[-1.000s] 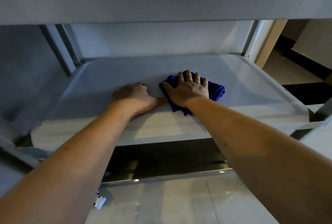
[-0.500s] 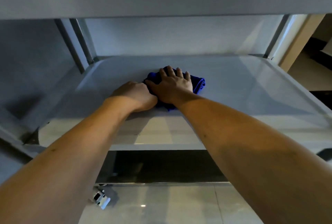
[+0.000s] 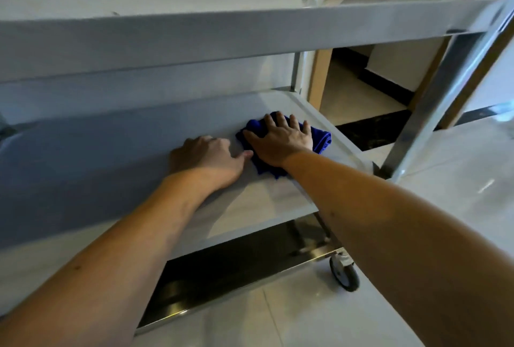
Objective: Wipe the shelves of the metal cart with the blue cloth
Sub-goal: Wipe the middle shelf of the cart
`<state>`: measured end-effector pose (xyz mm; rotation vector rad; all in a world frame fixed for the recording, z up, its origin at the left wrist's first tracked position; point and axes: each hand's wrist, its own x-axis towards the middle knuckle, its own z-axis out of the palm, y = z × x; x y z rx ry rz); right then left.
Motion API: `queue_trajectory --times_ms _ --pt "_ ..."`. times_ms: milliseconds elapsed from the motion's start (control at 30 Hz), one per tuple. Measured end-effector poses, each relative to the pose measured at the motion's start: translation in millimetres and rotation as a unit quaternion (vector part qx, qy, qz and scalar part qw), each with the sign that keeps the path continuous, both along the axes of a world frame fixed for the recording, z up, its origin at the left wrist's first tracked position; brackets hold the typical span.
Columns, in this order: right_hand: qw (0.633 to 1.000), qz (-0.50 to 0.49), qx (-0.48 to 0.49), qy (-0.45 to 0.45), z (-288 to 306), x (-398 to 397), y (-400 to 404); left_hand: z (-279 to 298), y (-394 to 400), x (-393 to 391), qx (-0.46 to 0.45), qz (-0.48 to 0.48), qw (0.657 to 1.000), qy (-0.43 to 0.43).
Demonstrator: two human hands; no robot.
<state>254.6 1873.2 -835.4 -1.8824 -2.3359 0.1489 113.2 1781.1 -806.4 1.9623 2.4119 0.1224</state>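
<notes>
The metal cart's middle shelf (image 3: pixel 264 202) fills the centre of the head view, under the top shelf (image 3: pixel 222 38). A crumpled blue cloth (image 3: pixel 321 138) lies on the right part of the middle shelf. My right hand (image 3: pixel 281 141) presses flat on the cloth with fingers spread and covers most of it. Just left of the cloth, my left hand (image 3: pixel 208 157) rests on the shelf with its fingers loosely curled; its thumb points at the cloth.
A steel upright (image 3: pixel 434 91) stands at the cart's near right corner, close to the cloth. The bottom shelf (image 3: pixel 222 277) and a caster wheel (image 3: pixel 343 275) show below. Pale tiled floor (image 3: pixel 278 319) surrounds the cart; a doorway with wooden trim (image 3: pixel 317 77) lies beyond.
My right hand has slid the cloth to the right end of the middle shelf, and my left hand has followed beside it. The view has swung right, showing the cart's right upright and wheel.
</notes>
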Motion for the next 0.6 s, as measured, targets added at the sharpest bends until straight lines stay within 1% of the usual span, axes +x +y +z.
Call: queue_trajectory --times_ms 100,167,267,400,500,600 --pt "1.000 -0.025 -0.005 -0.001 2 25 5 0 11 35 -0.005 -0.046 0.999 -0.012" --pt "0.999 -0.039 -0.010 -0.005 2 33 10 -1 17 48 -0.004 -0.059 0.998 -0.025" --pt "0.999 -0.053 -0.009 -0.012 -1 38 24 -5 20 47 -0.024 -0.068 0.997 -0.038" --pt "0.997 -0.070 -0.004 -0.018 0 37 51 -8 21 38 -0.042 -0.084 0.995 -0.034" --pt "0.997 -0.075 -0.004 -0.029 3 30 78 -10 23 37 -0.034 -0.091 0.995 -0.030" --pt "0.997 -0.063 -0.003 -0.043 3 15 110 -14 29 35 -0.020 -0.082 0.995 -0.050"
